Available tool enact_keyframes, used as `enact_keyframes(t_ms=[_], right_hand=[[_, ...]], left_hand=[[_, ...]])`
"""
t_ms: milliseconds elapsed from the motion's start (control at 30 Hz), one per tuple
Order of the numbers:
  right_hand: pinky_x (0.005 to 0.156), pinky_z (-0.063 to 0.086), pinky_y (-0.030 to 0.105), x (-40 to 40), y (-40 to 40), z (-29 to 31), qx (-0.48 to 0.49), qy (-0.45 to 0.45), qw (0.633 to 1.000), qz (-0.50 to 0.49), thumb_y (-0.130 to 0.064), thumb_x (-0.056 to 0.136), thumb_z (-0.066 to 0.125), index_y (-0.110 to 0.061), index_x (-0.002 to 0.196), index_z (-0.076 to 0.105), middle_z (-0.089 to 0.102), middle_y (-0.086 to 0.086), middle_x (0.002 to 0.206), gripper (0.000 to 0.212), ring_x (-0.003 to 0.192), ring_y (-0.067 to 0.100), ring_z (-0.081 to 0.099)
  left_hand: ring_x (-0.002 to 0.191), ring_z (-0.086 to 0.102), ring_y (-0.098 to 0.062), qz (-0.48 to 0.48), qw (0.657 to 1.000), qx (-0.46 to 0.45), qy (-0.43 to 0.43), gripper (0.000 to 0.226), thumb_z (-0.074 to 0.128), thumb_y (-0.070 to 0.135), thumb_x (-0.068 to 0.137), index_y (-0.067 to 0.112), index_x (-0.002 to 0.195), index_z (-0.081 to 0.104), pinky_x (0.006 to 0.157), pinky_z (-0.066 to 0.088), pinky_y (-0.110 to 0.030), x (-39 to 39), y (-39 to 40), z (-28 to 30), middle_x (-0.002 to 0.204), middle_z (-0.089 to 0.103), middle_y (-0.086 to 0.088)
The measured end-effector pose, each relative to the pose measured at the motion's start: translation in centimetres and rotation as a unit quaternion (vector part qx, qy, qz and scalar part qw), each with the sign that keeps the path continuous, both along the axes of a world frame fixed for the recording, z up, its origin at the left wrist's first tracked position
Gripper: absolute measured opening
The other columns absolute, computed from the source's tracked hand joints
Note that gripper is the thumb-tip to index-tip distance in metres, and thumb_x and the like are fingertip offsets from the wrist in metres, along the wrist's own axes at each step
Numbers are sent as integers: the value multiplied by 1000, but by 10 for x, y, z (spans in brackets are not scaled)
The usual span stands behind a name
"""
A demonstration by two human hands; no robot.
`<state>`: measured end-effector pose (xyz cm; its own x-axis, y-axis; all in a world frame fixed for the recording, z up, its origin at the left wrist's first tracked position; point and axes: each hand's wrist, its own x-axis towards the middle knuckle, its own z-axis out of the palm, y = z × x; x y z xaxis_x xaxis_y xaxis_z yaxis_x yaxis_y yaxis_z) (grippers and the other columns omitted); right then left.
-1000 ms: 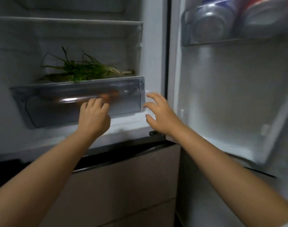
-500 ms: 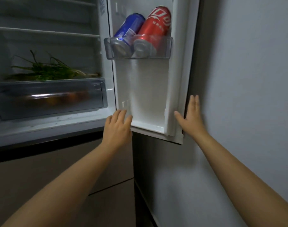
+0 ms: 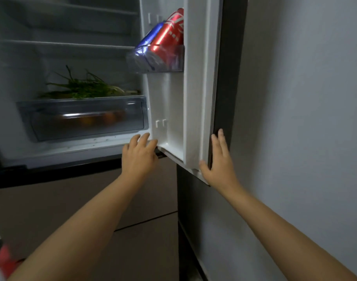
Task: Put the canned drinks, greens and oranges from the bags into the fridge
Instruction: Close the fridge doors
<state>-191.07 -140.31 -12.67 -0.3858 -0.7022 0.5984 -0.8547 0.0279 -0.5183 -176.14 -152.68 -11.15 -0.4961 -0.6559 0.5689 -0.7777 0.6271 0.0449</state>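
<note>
The fridge door (image 3: 196,98) stands partly open, its inner side facing left. The right hand (image 3: 219,161) lies flat against the door's outer edge near the lower corner, fingers straight, thumb on the white inner rim; its grip is released. The left hand (image 3: 140,153) sits at the door's lower inner corner, fingers loosely extended and touching the liner; its grip is also released, holding nothing. A red can (image 3: 169,35) and a blue can (image 3: 150,37) lean tilted in the clear door bin (image 3: 173,61). The greens (image 3: 84,88) lie on the shelf directly above the transparent crisper drawer (image 3: 51,112). The oranges (image 3: 100,118) show dimly through the drawer front.
</note>
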Motion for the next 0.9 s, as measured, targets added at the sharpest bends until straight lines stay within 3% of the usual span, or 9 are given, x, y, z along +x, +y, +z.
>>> enact_keyframes(t_ms=[67,167,300,367,433,533,633,767,900], right_hand=[[114,13,43,22,-6,-13,-34,97,995,-19,-9,83,47,-1,139,32,17,25,152,59,143,31,8],[102,17,57,56,-25,-23,-8,275,961,-12,-14,69,46,-10,120,48,34,21,142,52,132,36,24],[96,36,59,109,-46,-15,104,399,911,18,-19,44,81,-11,86,72,63,17,124,44,121,36,55],[108,26,55,137,-53,-7,165,418,893,31,-25,58,79,-8,97,69,51,18,137,44,132,34,43],[115,-4,50,156,-66,-6,211,435,874,53,-27,86,55,-7,127,51,18,15,156,45,146,29,7],[115,-11,51,179,-85,-9,284,448,848,12,-29,93,44,-12,136,41,8,12,158,47,146,29,-6],[115,-10,53,194,-99,-13,333,458,824,-27,-28,94,40,-12,142,31,7,13,158,51,146,28,-7],[115,-10,53,193,-118,-15,344,519,781,-47,-28,97,31,-10,146,19,7,9,158,53,146,25,-10],[115,-13,51,193,-131,-20,327,517,790,-45,-27,98,28,-10,147,16,5,9,159,53,146,22,-11]], left_hand=[[144,20,-27,27,1000,3,5,44,42,18,96,18,140,41,113,24,-43,24,1,-3,155,27,-6],[139,32,-34,48,999,1,16,43,52,9,89,10,133,51,107,32,-48,66,3,-4,148,39,-14],[119,53,-43,117,993,-5,22,39,67,0,69,-3,108,65,89,45,-51,134,1,-3,126,58,-25],[135,36,-36,186,982,13,12,45,60,8,79,0,123,54,103,33,-48,171,1,3,142,44,-22],[146,14,-31,265,964,28,-13,53,51,15,88,4,138,37,114,18,-46,209,-5,6,154,23,-18],[148,1,-31,366,926,57,-68,56,39,15,94,6,146,22,118,9,-47,259,-14,8,158,10,-17],[148,-1,-32,425,898,99,-55,58,34,15,97,5,150,14,119,8,-48,290,-20,6,159,6,-17],[147,-4,-33,436,896,70,-44,67,41,20,95,2,150,6,119,3,-47,314,-35,3,159,0,-18],[137,28,-36,439,897,34,-26,59,51,24,90,-2,139,30,117,13,-49,324,-45,7,143,36,-23]])
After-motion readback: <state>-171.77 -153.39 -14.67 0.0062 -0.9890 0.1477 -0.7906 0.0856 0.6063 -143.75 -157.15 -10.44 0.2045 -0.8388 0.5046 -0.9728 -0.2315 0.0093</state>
